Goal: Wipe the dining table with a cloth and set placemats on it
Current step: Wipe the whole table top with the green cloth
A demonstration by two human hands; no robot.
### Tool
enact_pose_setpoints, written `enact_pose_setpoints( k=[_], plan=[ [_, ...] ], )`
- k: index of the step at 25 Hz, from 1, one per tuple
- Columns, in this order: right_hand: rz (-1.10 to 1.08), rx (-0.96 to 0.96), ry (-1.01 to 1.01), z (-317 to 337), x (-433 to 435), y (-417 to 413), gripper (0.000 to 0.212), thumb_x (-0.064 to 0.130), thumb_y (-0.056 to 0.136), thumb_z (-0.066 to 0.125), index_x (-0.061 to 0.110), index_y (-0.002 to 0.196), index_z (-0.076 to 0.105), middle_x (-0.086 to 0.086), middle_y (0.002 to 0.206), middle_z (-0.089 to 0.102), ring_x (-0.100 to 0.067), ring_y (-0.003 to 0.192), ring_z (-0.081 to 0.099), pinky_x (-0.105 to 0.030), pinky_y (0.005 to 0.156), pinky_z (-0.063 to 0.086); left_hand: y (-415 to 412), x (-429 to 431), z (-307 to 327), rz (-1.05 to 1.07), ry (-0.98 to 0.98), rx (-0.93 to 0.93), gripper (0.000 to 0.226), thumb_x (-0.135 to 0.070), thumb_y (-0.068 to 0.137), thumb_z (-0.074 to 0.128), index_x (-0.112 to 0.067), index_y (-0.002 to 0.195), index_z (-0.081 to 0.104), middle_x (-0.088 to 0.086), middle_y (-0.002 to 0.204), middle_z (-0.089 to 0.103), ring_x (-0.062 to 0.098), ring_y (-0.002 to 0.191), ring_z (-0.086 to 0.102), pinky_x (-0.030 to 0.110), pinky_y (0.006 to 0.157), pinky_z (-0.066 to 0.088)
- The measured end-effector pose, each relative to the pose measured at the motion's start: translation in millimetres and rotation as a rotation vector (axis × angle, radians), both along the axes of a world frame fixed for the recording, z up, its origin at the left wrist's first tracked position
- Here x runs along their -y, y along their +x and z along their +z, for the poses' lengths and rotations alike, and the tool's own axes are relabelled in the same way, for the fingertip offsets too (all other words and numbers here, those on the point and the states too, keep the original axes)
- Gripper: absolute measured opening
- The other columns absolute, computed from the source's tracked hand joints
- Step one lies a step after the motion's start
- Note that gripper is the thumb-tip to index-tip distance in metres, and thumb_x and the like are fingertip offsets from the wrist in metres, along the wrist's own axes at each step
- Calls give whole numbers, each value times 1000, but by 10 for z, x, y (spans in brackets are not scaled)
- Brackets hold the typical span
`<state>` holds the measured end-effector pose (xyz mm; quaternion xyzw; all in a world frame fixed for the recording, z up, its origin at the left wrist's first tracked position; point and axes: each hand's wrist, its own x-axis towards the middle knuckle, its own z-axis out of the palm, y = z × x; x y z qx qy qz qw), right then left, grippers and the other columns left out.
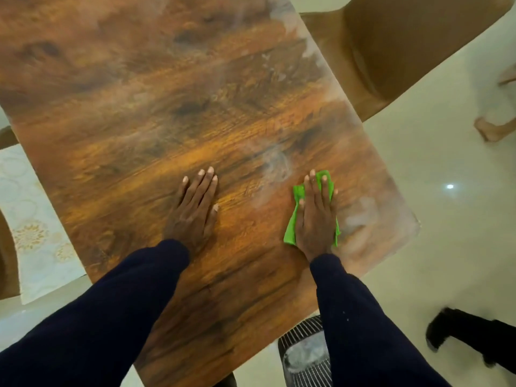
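right grip [317, 216] flat, pressing cloth [290, 230] onto table [139, 93]; left grip [194, 210] flat beside it.

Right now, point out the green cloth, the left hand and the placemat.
green cloth [291, 231], head view, its exposed lower-left corner
left hand [192, 210], head view, back of the hand
placemat [30, 219], head view, its patterned middle

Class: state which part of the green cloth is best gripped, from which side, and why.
Probably best to pinch the green cloth at its lower-left flap, coming from the left and above. It lies flat on the table under the flat right hand; that flap juts out widest, uncovered.
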<state>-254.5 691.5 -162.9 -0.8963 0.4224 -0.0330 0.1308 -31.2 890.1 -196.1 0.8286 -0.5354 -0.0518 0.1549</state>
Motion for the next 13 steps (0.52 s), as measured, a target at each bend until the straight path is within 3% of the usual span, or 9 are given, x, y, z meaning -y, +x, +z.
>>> enact_pose_setpoints(
  k=[4, 7, 11, 13],
  plan=[
    [-34, -28, -45, -57, 231, 863, 57, 27, 111, 23, 8, 165, 23, -9, 176, 13, -31, 163, 3, -56, 130, 13, 3, -25, 35, -13, 33, 6, 61, -27, 110, 34, -2, 165, 25, 13, 175, 18, 26, 163, 15, 53, 131, 16],
    [125, -17, -32, -33, -78, 1151, 59, 26, 110, 27, 9, 166, 20, -11, 176, 11, -32, 163, 1, -58, 128, 13, 4, -10, 49, -20, 41, 11, 61, -27, 110, 34, -2, 165, 25, 12, 175, 18, 26, 163, 15, 52, 131, 15],
    [561, -52, 72, 45, -589, 540, 61, 25, 111, 38, 11, 167, 19, -6, 177, 6, -27, 163, -2, -57, 130, 13, 15, -8, 19, -22, -1, 3, 59, -27, 110, 34, -1, 163, 30, 14, 174, 22, 27, 161, 20, 56, 129, 21],
    [572, -50, 89, 56, -435, 152, 61, 21, 110, 42, 12, 167, 21, -4, 177, 8, -25, 163, 0, -57, 129, 15, 22, -18, -13, -17, 14, 0, 60, -28, 110, 33, -1, 163, 29, 14, 174, 21, 28, 161, 20, 56, 129, 20]
  ],
)
